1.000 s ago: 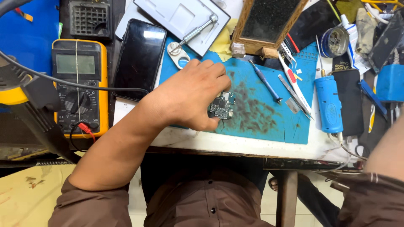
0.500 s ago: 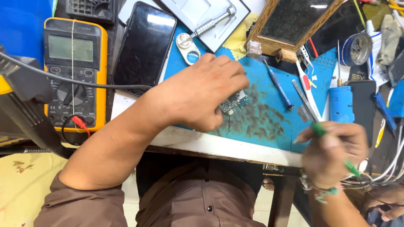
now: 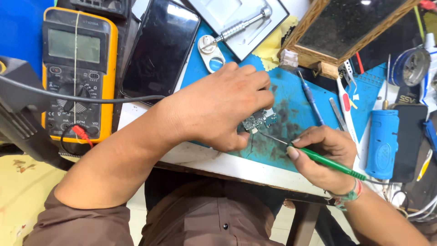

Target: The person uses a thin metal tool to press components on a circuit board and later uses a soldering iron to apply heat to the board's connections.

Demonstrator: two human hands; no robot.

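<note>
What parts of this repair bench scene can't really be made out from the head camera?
- Small circuit board: mostly covered by the left hand; its components are too small to tell apart.
- Tip of the green tool in the right hand: too fine to see exactly where it touches.
- Dark phone: top cut off by the frame edge.
- Wooden-framed panel: top cut off by the frame edge.

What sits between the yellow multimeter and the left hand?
Head view: a dark phone lies face up between the yellow multimeter and the left hand.
</note>
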